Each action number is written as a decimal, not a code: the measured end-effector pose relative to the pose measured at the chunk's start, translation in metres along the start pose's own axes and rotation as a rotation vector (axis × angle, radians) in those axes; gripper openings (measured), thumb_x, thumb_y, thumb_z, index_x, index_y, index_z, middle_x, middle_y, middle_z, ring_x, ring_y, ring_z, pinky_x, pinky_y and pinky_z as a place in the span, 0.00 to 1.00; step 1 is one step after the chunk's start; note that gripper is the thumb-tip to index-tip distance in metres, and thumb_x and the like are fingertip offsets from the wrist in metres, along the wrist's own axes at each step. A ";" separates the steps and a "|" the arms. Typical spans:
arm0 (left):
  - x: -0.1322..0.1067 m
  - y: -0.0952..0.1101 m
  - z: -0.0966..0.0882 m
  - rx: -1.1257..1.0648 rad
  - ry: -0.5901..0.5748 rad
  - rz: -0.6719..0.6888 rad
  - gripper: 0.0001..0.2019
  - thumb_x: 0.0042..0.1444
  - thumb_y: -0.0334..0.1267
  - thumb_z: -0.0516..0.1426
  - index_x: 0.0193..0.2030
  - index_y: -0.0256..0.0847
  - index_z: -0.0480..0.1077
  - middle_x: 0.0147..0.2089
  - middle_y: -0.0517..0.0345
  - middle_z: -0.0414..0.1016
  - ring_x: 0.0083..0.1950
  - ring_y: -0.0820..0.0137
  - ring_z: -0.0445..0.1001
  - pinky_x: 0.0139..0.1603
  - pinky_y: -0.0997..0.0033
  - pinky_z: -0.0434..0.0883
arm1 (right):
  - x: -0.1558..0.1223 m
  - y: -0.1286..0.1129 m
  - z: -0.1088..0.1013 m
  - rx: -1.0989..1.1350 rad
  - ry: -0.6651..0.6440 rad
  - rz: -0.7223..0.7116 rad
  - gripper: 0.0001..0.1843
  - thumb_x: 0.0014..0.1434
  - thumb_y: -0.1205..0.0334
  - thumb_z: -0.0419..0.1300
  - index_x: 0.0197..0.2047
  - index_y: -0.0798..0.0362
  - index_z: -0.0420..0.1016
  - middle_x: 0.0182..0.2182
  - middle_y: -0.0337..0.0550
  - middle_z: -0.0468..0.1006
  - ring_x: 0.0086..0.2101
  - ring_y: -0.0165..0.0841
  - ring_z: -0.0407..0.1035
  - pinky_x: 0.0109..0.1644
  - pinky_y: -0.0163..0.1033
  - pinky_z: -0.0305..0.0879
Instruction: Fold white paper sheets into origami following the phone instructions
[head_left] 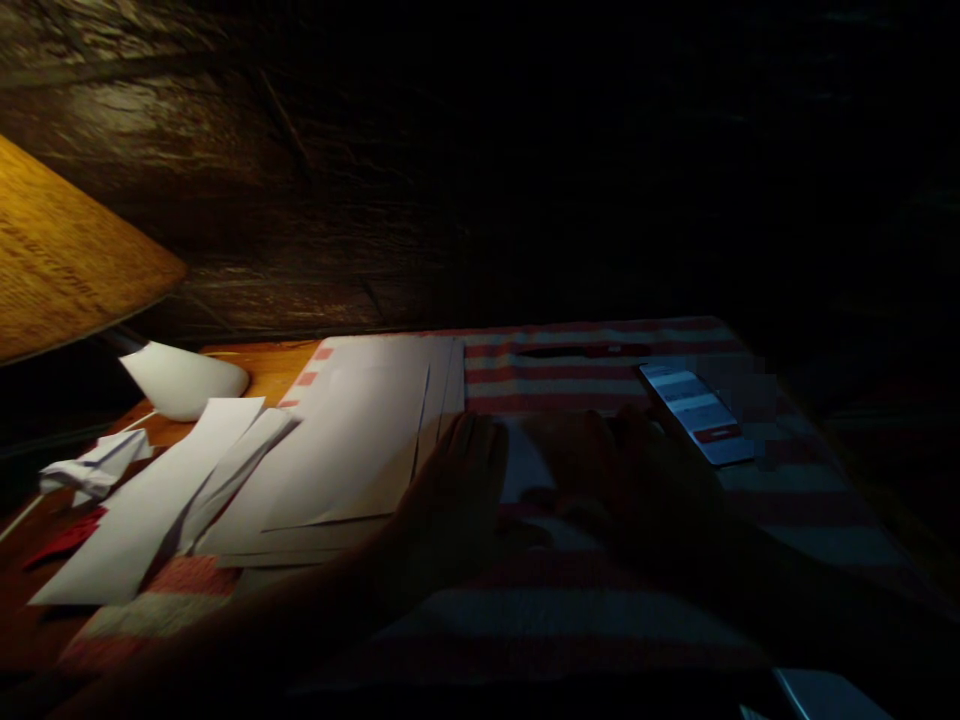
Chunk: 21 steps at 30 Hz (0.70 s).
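Note:
My left hand (461,485) lies palm down with its fingers stretched forward and its thumb pointing right. It rests at the left edge of a small pale sheet of paper (526,462) on the striped cloth (570,610). My right hand (619,470) is in deep shadow over the right side of that sheet, its fingers stretched out and flat. Most of the small sheet is hidden under the hands. A stack of white paper sheets (349,420) lies just left of my left hand. Right of my right hand lies a phone (694,410) with its screen lit.
A lamp with a yellow-brown shade (67,260) and white base (184,380) stands at the left. Near it lie cut paper strips (172,500), a crumpled paper (97,465) and a red item (67,540). A dark, slim object (555,352) lies at the back, before a dark wall (300,230).

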<state>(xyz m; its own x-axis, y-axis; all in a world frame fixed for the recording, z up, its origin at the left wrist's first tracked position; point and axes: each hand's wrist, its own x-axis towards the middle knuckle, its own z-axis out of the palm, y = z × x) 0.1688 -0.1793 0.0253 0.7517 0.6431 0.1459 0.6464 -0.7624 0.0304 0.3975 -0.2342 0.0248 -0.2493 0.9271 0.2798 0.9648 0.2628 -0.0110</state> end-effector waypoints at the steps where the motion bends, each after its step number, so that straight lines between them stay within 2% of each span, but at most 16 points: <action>1: 0.000 -0.001 0.000 -0.005 -0.001 0.004 0.40 0.55 0.72 0.56 0.51 0.31 0.69 0.51 0.33 0.72 0.52 0.43 0.70 0.54 0.38 0.72 | 0.000 0.001 0.000 -0.001 -0.003 0.000 0.55 0.59 0.19 0.47 0.60 0.66 0.73 0.45 0.67 0.80 0.47 0.58 0.71 0.54 0.62 0.63; 4: -0.002 -0.003 0.004 -0.039 0.017 0.011 0.40 0.55 0.71 0.58 0.53 0.31 0.69 0.53 0.33 0.72 0.55 0.41 0.70 0.56 0.38 0.71 | 0.002 0.002 0.001 0.004 -0.002 -0.005 0.51 0.61 0.22 0.48 0.59 0.64 0.74 0.46 0.66 0.80 0.48 0.58 0.70 0.57 0.65 0.62; 7: -0.003 0.000 0.010 -0.113 0.070 0.045 0.44 0.56 0.69 0.58 0.64 0.30 0.62 0.63 0.29 0.67 0.64 0.37 0.66 0.63 0.35 0.67 | 0.005 0.001 0.004 0.052 0.061 -0.026 0.50 0.62 0.24 0.50 0.62 0.63 0.71 0.55 0.66 0.77 0.54 0.59 0.68 0.62 0.67 0.59; 10: -0.001 0.006 0.017 -0.204 0.076 0.143 0.50 0.56 0.66 0.60 0.72 0.30 0.51 0.72 0.27 0.58 0.72 0.36 0.58 0.70 0.35 0.60 | 0.008 -0.001 0.013 0.156 0.068 -0.190 0.49 0.65 0.28 0.51 0.69 0.64 0.64 0.65 0.64 0.69 0.62 0.57 0.63 0.70 0.66 0.53; 13: 0.002 0.010 0.022 -0.286 0.039 0.174 0.53 0.53 0.65 0.63 0.73 0.31 0.50 0.72 0.29 0.58 0.72 0.38 0.58 0.71 0.37 0.60 | 0.011 -0.005 0.026 0.299 0.011 -0.305 0.51 0.65 0.29 0.52 0.71 0.67 0.60 0.66 0.65 0.68 0.64 0.53 0.61 0.72 0.61 0.54; 16: 0.004 0.010 0.024 -0.341 0.024 0.152 0.52 0.52 0.64 0.64 0.73 0.33 0.50 0.71 0.31 0.60 0.71 0.39 0.61 0.69 0.36 0.63 | 0.011 -0.006 0.034 0.394 0.015 -0.304 0.54 0.62 0.27 0.55 0.71 0.66 0.60 0.65 0.66 0.68 0.63 0.53 0.63 0.71 0.60 0.58; 21: 0.003 0.008 0.024 -0.311 0.039 0.147 0.50 0.53 0.65 0.64 0.72 0.35 0.53 0.70 0.32 0.60 0.70 0.38 0.61 0.70 0.33 0.61 | 0.008 -0.006 0.035 0.439 0.055 -0.281 0.52 0.61 0.28 0.58 0.73 0.59 0.57 0.65 0.66 0.69 0.63 0.55 0.64 0.67 0.64 0.63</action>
<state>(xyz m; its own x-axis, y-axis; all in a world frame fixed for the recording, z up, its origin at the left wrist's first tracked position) 0.1794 -0.1817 0.0026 0.8247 0.5257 0.2083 0.4557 -0.8360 0.3057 0.3872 -0.2192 -0.0067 -0.4776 0.7925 0.3793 0.7324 0.5976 -0.3263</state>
